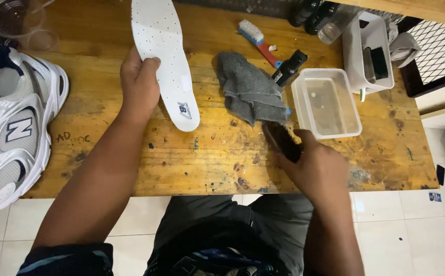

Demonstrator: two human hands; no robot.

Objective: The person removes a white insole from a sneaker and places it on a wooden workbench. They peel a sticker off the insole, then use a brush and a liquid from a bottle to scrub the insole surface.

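Observation:
My left hand [139, 84] holds a white perforated shoe insole [163, 56] by its left edge, flat on the wooden table [105, 158]. My right hand [318, 166] grips a dark bristle brush [282, 140] just below a crumpled grey cloth [250, 92] and next to a clear plastic tub [327, 102] with a little murky water in it.
A white and silver sneaker [13, 128] lies at the table's left end. A blue and red brush [258, 41], a black object [290, 66], dark bottles [317, 13], a white bin [368, 51] and clear cups [20, 23] stand along the back. White floor tiles lie below.

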